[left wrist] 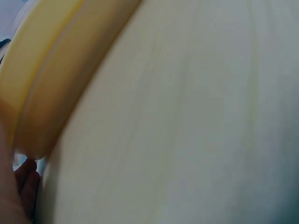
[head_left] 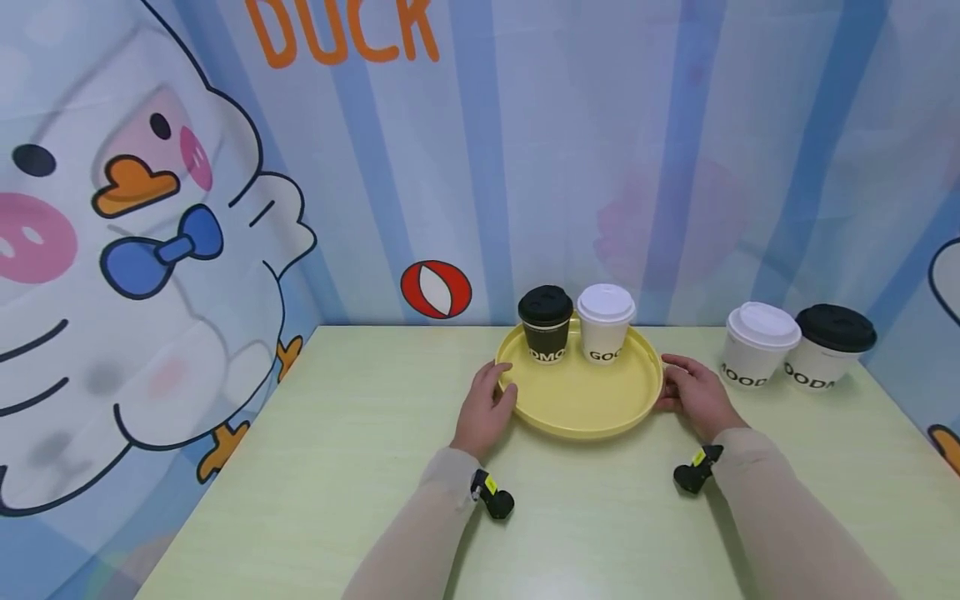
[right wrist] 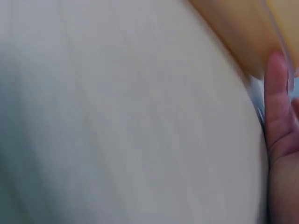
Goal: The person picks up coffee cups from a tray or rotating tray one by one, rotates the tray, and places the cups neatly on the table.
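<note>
A round yellow tray [head_left: 581, 402] is on the table, carrying a black paper cup [head_left: 546, 337] with a black lid and a white paper cup [head_left: 603, 333] with a white lid. Both cups stand upright toward the tray's back. My left hand [head_left: 483, 410] holds the left rim, and my right hand [head_left: 699, 398] grips the right rim with bent fingers. In the left wrist view, the tray's side [left wrist: 70, 70] fills the upper left. A thumb [right wrist: 277, 84] lies against the tray in the right wrist view; most of that hand is cut off.
Right of my right hand, a white-lidded cup [head_left: 757, 346] and a wider black-lidded cup [head_left: 828, 348] stand close together on the pale table [head_left: 360, 425]. Behind the table hangs a blue striped backdrop [head_left: 540, 150] with a printed duck.
</note>
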Tool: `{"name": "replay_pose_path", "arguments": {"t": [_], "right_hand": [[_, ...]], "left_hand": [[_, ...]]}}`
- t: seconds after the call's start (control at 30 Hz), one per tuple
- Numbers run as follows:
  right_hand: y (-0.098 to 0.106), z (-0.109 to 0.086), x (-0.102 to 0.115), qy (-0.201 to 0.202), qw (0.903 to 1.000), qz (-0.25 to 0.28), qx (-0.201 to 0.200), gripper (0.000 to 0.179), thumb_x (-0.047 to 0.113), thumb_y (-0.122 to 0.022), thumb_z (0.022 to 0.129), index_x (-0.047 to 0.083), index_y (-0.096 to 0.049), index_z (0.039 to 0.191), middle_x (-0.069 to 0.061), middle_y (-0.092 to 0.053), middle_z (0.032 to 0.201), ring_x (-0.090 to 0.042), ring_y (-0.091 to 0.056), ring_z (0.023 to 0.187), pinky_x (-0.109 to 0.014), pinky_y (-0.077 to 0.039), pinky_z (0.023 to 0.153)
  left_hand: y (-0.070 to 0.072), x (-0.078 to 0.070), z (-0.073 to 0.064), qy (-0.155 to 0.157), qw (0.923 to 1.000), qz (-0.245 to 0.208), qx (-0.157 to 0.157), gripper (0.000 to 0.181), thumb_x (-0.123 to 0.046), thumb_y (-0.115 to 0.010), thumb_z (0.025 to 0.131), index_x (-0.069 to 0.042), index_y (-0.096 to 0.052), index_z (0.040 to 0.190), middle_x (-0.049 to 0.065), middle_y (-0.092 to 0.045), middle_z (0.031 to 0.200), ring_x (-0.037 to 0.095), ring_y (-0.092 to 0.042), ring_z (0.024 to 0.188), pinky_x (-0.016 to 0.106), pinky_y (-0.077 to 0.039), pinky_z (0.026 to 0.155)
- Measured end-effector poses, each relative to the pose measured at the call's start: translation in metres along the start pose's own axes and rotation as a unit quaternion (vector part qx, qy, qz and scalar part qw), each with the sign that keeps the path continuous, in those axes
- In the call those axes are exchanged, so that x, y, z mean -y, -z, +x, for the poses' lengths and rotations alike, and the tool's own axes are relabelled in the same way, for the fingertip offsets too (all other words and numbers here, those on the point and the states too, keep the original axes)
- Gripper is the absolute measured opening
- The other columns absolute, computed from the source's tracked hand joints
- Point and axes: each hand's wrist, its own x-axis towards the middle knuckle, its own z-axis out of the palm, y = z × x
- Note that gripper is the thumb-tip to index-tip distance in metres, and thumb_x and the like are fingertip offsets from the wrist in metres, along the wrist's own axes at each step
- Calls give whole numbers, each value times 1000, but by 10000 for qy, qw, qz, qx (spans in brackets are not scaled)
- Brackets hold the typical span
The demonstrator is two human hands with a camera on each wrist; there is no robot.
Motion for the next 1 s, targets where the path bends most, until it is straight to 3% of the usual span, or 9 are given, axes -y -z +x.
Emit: {"name": "replay_pose_path", "arguments": {"t": [0.13,0.33,0.43,0.6,0.87,1.0], "right_hand": [[-4,6,13,8,9985,-475,-263,66,43,-29,109,8,-11,162,-24,-49,139,-21,-63,102,-32,-58,87],[-6,17,58,942,9873,-1097,-655,72,54,-25,107,15,-1,163,-31,-37,152,-45,-45,134,-56,-39,110],[-10,19,84,1184,9823,-1305,-636,78,62,-27,103,23,2,164,-28,-27,160,-47,-34,142,-63,-31,113],[-28,19,112,1102,9790,-1581,-663,89,67,-38,99,27,10,162,-24,-19,164,-46,-25,148,-66,-25,115],[-59,22,108,919,9913,-837,-428,113,53,-69,91,28,17,160,-30,-13,163,-47,-24,147,-60,-26,118],[-66,24,99,946,9907,-880,-437,117,46,-74,90,23,16,161,-32,-16,161,-46,-25,147,-58,-23,120]], "left_hand": [[0,0,-3,108,9999,24,-38,42,-33,-50,104,-19,-54,143,10,-37,158,27,-46,138,46,-39,114],[1,1,-6,363,9993,-33,20,41,-36,-50,104,-22,-55,142,7,-38,158,24,-46,138,44,-40,113],[3,0,-6,301,9995,-72,-45,40,-34,-52,103,-21,-57,141,7,-39,157,24,-49,134,44,-42,111],[3,0,-3,180,9998,-56,-110,39,-36,-53,103,-21,-59,138,6,-41,156,22,-53,127,43,-45,108],[-1,3,1,167,9995,-169,-185,38,-36,-55,101,-22,-61,136,6,-42,156,23,-52,132,42,-44,110],[-2,5,3,117,9995,-190,-210,38,-35,-56,100,-22,-62,135,6,-42,155,23,-52,133,42,-44,110]]}}
